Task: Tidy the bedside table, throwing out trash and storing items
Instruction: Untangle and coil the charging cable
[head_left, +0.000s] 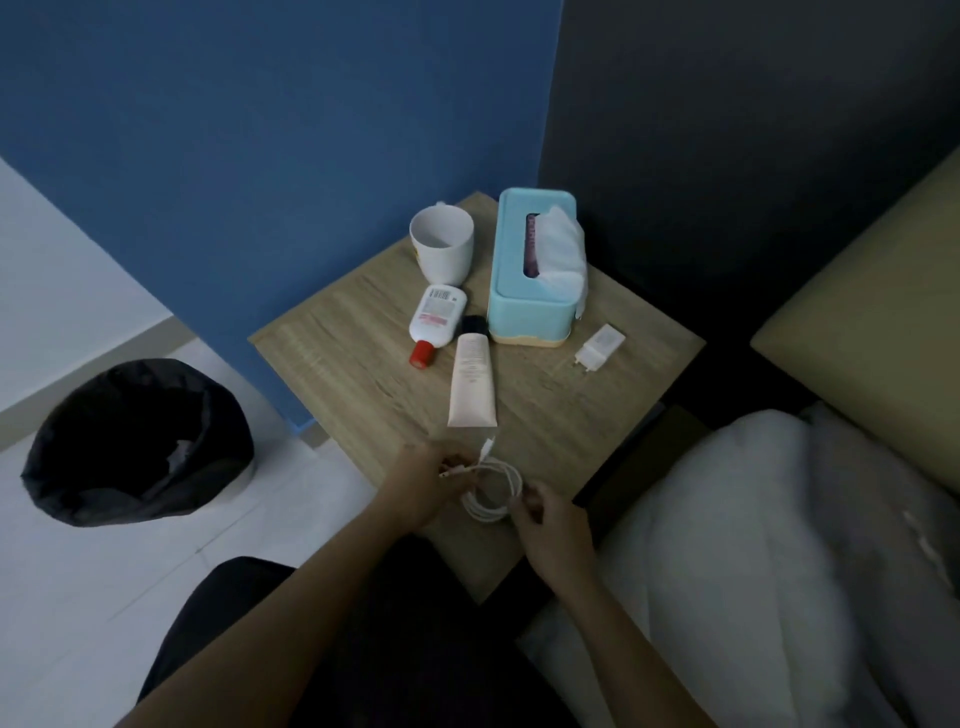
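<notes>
A coiled white charging cable (493, 488) lies at the near corner of the wooden bedside table (332, 332). My left hand (428, 480) pinches the cable's plug ends on the coil's left side. My right hand (550, 525) grips the coil's right edge. Farther back lie a peach tube with a black cap (471, 387), a white bottle with a red cap (435, 319) and a white charger plug (598, 347). A white cup (442, 244) and a light blue tissue box (535, 265) stand at the back.
A bin lined with a black bag (137, 441) stands on the pale floor to the table's left. A bed with a white pillow (753, 545) and a beige headboard (872, 322) borders the table's right. A blue wall rises behind.
</notes>
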